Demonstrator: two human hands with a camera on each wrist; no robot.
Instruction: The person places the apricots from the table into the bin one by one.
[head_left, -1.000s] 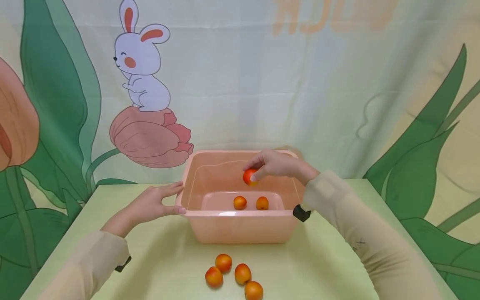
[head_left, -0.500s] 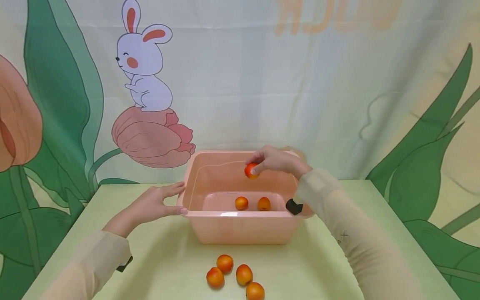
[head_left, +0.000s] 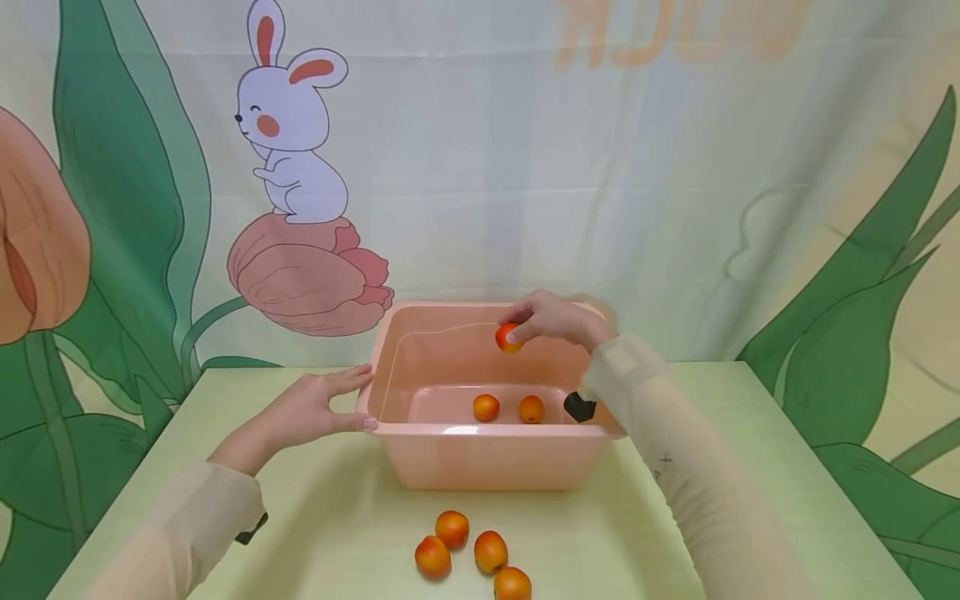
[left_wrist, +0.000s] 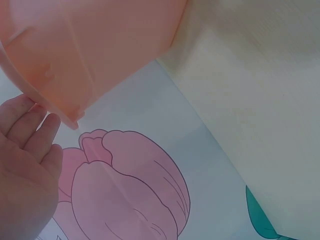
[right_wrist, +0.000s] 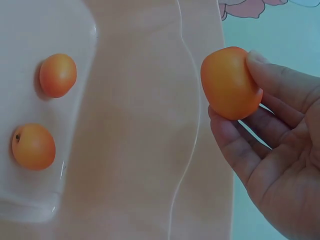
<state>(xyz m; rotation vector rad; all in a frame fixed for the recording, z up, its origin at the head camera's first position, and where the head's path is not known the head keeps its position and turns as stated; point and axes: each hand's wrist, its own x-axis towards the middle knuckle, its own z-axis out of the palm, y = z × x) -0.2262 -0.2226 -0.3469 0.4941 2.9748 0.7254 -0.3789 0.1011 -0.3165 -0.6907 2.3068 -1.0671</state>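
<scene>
A pink plastic tub (head_left: 487,460) stands on the table, two orange apricots on its floor: a left one (head_left: 486,407) and a right one (head_left: 532,409). Above them, inside the tub's far part, my right hand (head_left: 553,318) pinches another apricot (right_wrist: 231,83) between thumb and fingertips. It hangs clear of the tub floor. My left hand (head_left: 303,410) rests against the tub's left rim, thumb at the near corner and fingers farther back. In the left wrist view, the fingers (left_wrist: 39,141) lie fairly straight and touch the rim's underside.
Several apricots (head_left: 491,552) lie on the pale green table (head_left: 315,533) in front of the tub. Right behind the table hangs a curtain (head_left: 480,167) printed with a rabbit, tulips and leaves.
My right hand has risen slightly and shifted a little right, still pinching the apricot. The left hand stays at the rim. The whole head view has drifted slightly.
</scene>
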